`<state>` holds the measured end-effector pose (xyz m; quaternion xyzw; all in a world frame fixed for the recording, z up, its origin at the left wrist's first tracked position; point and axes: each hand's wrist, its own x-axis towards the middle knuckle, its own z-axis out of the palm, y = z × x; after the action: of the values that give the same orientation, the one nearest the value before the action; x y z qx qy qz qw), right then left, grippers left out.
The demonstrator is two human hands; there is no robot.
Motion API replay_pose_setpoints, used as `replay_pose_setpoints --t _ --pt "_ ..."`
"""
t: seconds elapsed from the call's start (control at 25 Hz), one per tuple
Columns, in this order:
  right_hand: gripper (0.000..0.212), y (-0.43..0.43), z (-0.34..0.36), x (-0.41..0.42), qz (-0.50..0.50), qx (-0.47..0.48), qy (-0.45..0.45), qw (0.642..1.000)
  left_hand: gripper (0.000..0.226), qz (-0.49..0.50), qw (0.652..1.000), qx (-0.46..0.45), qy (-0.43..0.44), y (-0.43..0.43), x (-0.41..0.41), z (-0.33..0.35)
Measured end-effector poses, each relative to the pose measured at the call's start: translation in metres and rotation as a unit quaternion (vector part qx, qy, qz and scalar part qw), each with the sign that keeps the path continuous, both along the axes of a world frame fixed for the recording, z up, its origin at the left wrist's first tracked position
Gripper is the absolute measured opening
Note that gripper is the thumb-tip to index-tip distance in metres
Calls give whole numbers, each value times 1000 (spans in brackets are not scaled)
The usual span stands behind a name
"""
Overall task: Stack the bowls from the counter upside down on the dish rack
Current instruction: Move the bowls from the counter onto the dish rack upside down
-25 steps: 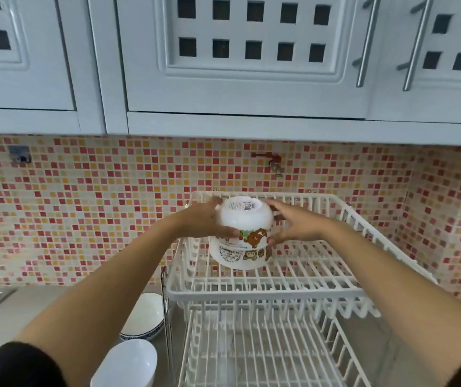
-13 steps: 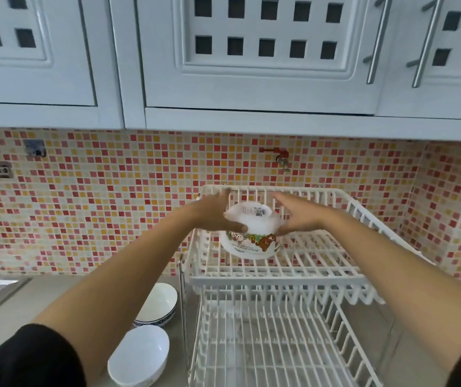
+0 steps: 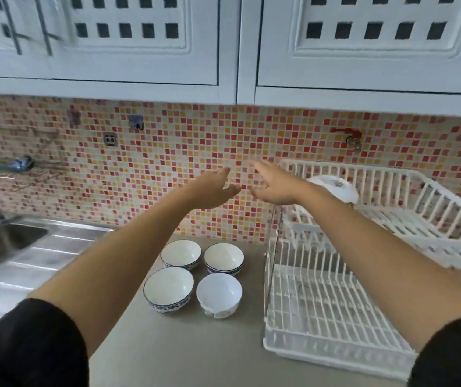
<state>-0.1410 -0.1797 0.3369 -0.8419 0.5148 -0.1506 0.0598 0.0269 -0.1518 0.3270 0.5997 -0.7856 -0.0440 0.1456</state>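
- Head view, hands: my left hand [image 3: 214, 188] and right hand [image 3: 272, 183] hang in the air in front of the tiled wall [image 3: 168, 152], fingers spread, each grip slack and holding nothing.
- Head view, rack: one white bowl [image 3: 334, 187] sits upside down on the upper tier of the dish rack [image 3: 425, 216], base up so it can drain and take the next bowl over it. My right forearm hides its near edge, so I cannot tell how squarely it sits.
- Head view, counter: four bowls wait mouth up in a tight square just left of the rack — back left bowl [image 3: 180, 253], back right bowl [image 3: 223, 258], front left bowl [image 3: 168, 288], front right bowl [image 3: 219, 294]. They are within easy reach, so I judge the next step is a reach down for one of them.
- Head view, sink [image 3: 5, 241]: it lies far left, well apart from the bowls.
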Motion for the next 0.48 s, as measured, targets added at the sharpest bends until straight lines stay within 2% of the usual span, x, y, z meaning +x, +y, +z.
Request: replay_pose_setpoints --t 0.28,0.48 --pt "69 2 -123 69 -50 117 -27 992 52 36 989 137 49 35 58 -107" --pt "72 -10 -225 70 -156 187 -75 967 52 86 961 259 36 16 62 -205"
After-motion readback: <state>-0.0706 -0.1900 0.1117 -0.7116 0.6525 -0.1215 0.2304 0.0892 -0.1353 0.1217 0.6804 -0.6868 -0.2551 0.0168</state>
